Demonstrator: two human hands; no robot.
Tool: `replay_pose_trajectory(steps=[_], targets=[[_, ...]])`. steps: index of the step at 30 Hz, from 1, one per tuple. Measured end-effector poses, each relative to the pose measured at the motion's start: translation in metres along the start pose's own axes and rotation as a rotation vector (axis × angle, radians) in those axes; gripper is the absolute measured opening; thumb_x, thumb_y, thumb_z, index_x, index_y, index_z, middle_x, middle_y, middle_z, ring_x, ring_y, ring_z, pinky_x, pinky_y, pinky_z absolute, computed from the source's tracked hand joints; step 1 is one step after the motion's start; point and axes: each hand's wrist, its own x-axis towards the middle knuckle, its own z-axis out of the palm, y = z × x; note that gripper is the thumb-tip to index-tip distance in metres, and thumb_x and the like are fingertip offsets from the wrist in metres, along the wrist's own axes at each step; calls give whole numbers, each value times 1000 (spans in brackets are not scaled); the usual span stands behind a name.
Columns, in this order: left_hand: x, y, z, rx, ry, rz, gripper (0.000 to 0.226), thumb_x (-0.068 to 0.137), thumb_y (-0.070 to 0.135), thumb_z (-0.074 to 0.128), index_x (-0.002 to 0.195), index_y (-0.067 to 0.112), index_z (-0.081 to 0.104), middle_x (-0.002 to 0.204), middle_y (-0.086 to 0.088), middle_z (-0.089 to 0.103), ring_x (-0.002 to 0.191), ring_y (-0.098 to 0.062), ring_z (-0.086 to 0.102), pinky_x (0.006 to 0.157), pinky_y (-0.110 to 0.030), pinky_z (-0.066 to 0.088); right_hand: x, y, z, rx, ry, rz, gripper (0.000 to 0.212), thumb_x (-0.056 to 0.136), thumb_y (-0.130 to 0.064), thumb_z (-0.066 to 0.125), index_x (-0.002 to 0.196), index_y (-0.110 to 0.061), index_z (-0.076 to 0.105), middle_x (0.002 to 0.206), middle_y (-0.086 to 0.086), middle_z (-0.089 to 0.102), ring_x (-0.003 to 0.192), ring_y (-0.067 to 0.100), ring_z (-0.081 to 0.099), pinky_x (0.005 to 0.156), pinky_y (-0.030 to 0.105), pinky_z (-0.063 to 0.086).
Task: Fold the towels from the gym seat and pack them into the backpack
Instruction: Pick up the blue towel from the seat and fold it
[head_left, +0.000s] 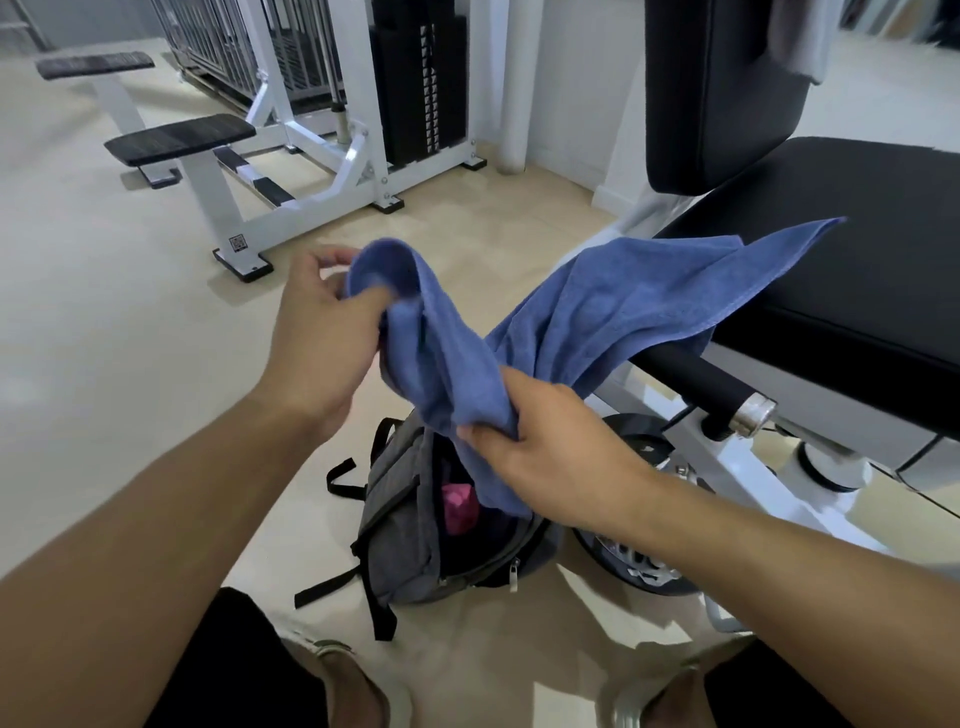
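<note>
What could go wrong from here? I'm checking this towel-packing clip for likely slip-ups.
1. The blue towel is bunched in the left hand and right hand, one end trailing over the gym seat; it may go in unfolded.
2. That end could snag on the seat's black handle.
3. The backpack already holds a pink item, so space may be tight.

The pale tiled floor (130, 338) carries an open grey backpack (405, 530), standing directly below the fingers (483, 434) of the right hand. The black gym seat (857, 270), right of those fingers, bears one corner of the blue towel (649, 291).
</note>
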Motion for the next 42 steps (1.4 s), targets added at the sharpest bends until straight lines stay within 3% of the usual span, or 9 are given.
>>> replay_pose_trajectory(steps=[5,9,14,16,20,27,33,37,42], targets=[[-6,2,-9,427,-433,366,58,70,6,62,124,27,63,126,18,66,126,1,56,113,-29,40,8,5,-17,170,82,99,30,82,-39,81,95,-27,57,86,-7,74,75,6,69,68,27,57],[-16,-3,-2,485,-764,230,73,64,40,90,128,41,55,120,23,64,119,2,59,102,-20,46,9,2,-24,427,68,161,23,83,-34,83,95,-18,70,89,4,78,85,19,75,78,30,59],[-21,-5,7,551,-615,248,58,70,36,90,116,40,56,88,11,68,79,-4,65,69,-13,49,14,2,-30,870,-47,326,16,102,-20,59,101,-8,68,98,14,75,92,29,72,89,39,56],[-21,-4,8,475,-561,258,31,81,30,84,105,29,64,88,5,73,76,-5,66,68,-11,49,15,5,-37,624,54,219,17,106,-15,50,99,-15,66,96,7,74,87,25,68,85,37,56],[-20,-1,6,419,-517,253,14,89,28,76,96,19,69,86,3,73,79,-12,67,68,-10,47,14,18,-83,-555,178,15,42,90,-3,53,120,-29,64,115,1,69,111,24,58,92,41,48],[-11,2,3,205,-310,155,26,99,18,61,115,36,53,97,9,72,84,-12,70,76,-29,54,6,66,-137,-889,277,251,40,80,-15,67,120,-18,68,131,14,60,127,40,45,105,51,37],[-8,-1,8,34,-344,76,18,88,18,76,94,26,61,99,1,71,83,-20,67,76,-42,54,14,41,-131,-552,549,156,17,95,-20,49,86,-13,61,80,13,63,79,38,57,66,38,43],[-13,-8,11,87,-470,46,66,51,27,93,106,26,58,115,-12,69,94,-31,72,85,-47,62,5,5,-93,91,265,175,5,92,-23,62,91,-20,67,64,-10,65,60,6,57,59,24,44],[-17,-12,20,242,-267,173,26,86,34,79,82,15,63,83,-11,68,74,-25,62,72,-41,52,8,-4,-53,646,61,365,8,92,-14,68,90,-16,61,81,8,64,78,21,59,74,37,48]])
